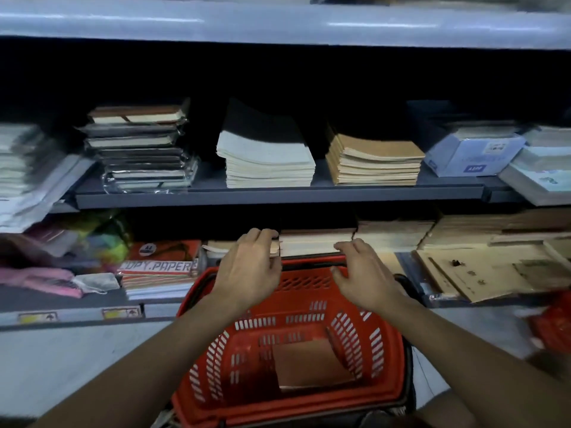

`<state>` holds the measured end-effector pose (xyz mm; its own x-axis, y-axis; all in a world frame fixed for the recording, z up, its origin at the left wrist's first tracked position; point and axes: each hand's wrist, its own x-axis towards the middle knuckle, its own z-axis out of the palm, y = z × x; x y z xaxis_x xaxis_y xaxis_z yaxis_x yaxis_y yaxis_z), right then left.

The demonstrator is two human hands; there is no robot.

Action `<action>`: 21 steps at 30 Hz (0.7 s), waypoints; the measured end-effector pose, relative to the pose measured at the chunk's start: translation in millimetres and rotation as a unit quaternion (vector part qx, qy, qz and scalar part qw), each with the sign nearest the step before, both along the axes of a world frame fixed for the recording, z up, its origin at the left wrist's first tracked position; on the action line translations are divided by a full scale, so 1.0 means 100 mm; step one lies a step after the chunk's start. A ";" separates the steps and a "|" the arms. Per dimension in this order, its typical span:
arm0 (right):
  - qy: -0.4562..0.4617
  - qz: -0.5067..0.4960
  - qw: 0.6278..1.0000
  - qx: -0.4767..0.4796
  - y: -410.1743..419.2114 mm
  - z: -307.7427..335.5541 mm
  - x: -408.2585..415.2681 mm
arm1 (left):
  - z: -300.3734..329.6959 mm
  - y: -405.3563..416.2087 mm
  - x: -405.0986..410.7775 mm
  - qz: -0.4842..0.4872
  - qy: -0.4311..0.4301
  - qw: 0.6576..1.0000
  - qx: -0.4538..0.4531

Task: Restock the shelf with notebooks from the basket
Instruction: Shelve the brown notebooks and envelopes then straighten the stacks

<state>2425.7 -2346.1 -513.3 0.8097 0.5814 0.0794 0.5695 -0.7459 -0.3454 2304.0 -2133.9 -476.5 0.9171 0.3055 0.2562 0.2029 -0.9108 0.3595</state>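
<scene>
A stack of brown-covered notebooks [312,240] lies on the lower shelf [77,299], just behind the rim of the red plastic basket [296,307]. My left hand [250,267] has its fingers curled over the stack's left end. My right hand [361,273] touches the stack's right front corner with its fingertips. One brown notebook [309,364] lies flat on the basket's bottom. Both forearms reach over the basket.
The upper shelf [278,197] carries wrapped dark notebooks [142,146], a white pile [268,159], a tan pile [374,160] and a blue box [472,152]. Copy paper packs [160,267] lie left of the stack, brown pads [463,264] to its right. A second red basket [553,322] shows at right.
</scene>
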 end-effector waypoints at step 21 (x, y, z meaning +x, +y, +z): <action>0.355 -0.028 0.871 -0.339 -0.07 -2.07 -0.12 | -2.09 -0.23 -0.05 0.036 0.393 0.912 -0.114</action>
